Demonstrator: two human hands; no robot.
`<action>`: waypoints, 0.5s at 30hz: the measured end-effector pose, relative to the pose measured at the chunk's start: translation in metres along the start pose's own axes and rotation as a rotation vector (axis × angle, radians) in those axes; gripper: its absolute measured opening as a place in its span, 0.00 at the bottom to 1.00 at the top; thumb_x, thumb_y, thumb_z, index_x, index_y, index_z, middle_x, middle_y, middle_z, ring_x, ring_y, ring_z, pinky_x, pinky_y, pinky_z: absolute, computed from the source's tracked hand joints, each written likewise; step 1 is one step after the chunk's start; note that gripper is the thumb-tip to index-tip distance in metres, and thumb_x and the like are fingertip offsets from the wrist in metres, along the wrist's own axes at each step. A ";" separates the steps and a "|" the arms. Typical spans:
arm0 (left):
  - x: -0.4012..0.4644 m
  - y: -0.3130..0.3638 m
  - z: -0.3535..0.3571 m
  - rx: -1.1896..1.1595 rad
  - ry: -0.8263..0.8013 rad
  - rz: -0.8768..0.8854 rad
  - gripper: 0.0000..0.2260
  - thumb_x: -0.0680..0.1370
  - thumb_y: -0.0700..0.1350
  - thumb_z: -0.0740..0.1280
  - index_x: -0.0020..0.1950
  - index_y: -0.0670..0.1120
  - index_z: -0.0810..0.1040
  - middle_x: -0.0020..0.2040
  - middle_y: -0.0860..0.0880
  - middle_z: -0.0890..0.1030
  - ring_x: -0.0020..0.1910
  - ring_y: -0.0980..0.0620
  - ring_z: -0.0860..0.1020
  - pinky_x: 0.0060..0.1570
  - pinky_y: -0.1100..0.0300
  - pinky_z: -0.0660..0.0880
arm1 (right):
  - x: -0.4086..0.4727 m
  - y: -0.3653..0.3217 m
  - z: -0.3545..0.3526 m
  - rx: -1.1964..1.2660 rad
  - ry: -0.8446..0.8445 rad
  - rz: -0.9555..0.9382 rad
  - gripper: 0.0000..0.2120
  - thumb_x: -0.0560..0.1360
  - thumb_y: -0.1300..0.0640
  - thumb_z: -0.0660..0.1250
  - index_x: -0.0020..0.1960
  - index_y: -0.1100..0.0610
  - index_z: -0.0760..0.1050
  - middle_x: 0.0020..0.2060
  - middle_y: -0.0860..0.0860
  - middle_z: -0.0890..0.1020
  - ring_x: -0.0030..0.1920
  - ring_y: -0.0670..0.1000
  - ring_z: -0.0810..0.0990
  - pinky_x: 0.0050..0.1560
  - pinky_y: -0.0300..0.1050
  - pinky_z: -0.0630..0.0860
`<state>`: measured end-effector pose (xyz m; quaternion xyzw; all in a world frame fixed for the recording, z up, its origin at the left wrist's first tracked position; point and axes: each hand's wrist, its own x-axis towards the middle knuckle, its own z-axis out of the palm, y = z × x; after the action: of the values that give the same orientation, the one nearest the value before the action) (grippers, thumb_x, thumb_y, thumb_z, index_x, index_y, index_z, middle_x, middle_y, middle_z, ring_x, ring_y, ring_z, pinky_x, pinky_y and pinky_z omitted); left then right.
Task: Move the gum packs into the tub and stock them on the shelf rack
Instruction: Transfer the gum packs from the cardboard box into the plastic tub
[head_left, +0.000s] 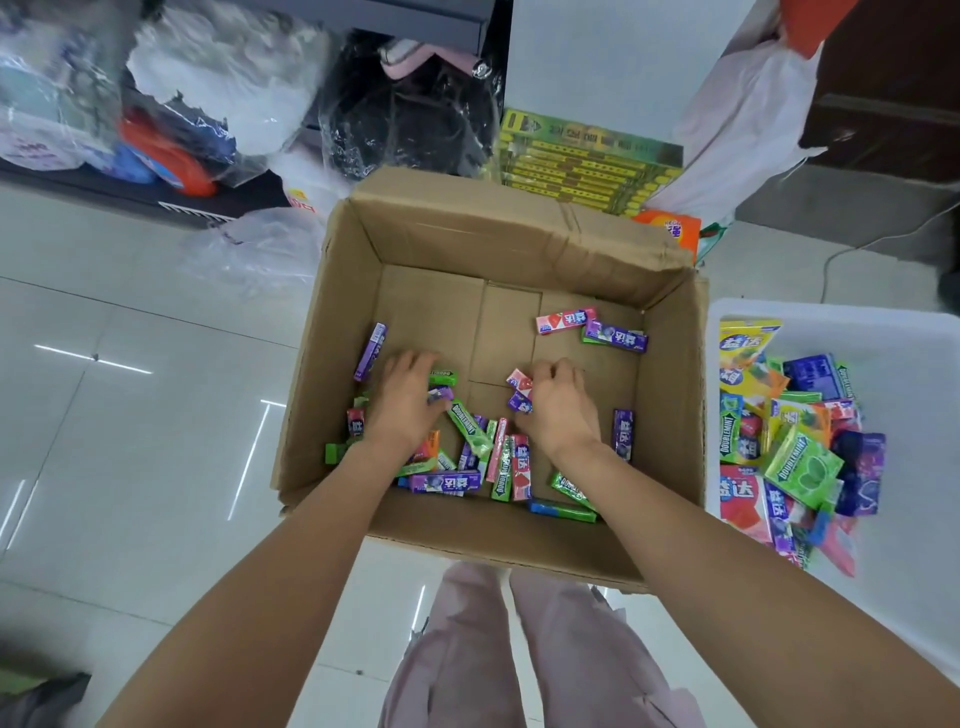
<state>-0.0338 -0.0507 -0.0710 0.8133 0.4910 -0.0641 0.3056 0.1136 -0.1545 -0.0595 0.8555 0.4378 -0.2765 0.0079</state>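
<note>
Right hand (558, 402) grip closed on gum: fingers curled round a pink pack (520, 379) and a purple pack (519, 403), both sticking out on the thumb side. Left hand (402, 402) reaches palm-down into the pile, fingers bent over a purple pack (440, 393) and touching a green pack (443, 376); whether that grip has actually closed on anything cannot be told. Both forearms reach down into an open cardboard box (519, 540) on the tiled floor (130, 364).

Loose gum packs (470, 457) lie scattered over the box bottom, mostly along the near side under and between the wrists: green, purple, pink. One purple pack (371, 351) leans by the left wall. A pink pack (566, 321) and a purple one (617, 336) lie together near the far right corner, apart from the rest. Another purple pack (622, 434) sits just right of the right wrist.

White tub (831, 322) stands just right of the box, holding a heap of gum packs (795, 447), larger flat ones mixed in.

Beyond the box: yellow-green boxed goods (587, 166), clear plastic bags (249, 249), dark bagged items. Person's pink trousers (519, 649) show at the bottom edge.
</note>
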 end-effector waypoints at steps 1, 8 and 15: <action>0.001 -0.004 -0.001 0.096 0.013 -0.003 0.24 0.73 0.46 0.71 0.68 0.48 0.69 0.67 0.46 0.69 0.67 0.45 0.64 0.66 0.50 0.64 | 0.000 0.000 -0.001 0.012 -0.003 0.009 0.27 0.73 0.55 0.70 0.67 0.59 0.63 0.62 0.58 0.68 0.61 0.56 0.69 0.51 0.48 0.76; 0.010 -0.002 -0.013 0.412 -0.058 0.189 0.20 0.76 0.46 0.67 0.67 0.50 0.69 0.64 0.48 0.72 0.66 0.47 0.67 0.64 0.51 0.61 | -0.005 -0.002 0.000 0.049 0.017 0.015 0.20 0.74 0.57 0.68 0.62 0.57 0.65 0.49 0.56 0.77 0.45 0.54 0.78 0.39 0.44 0.74; 0.010 0.012 -0.008 0.256 -0.043 0.183 0.18 0.76 0.49 0.67 0.62 0.43 0.71 0.56 0.43 0.75 0.55 0.44 0.75 0.53 0.51 0.74 | -0.007 -0.003 -0.003 0.264 0.010 0.073 0.12 0.75 0.55 0.67 0.57 0.57 0.71 0.48 0.54 0.80 0.43 0.53 0.79 0.41 0.45 0.77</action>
<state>-0.0204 -0.0430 -0.0633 0.8854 0.3960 -0.1152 0.2144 0.1099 -0.1573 -0.0530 0.8658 0.3665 -0.3267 -0.0969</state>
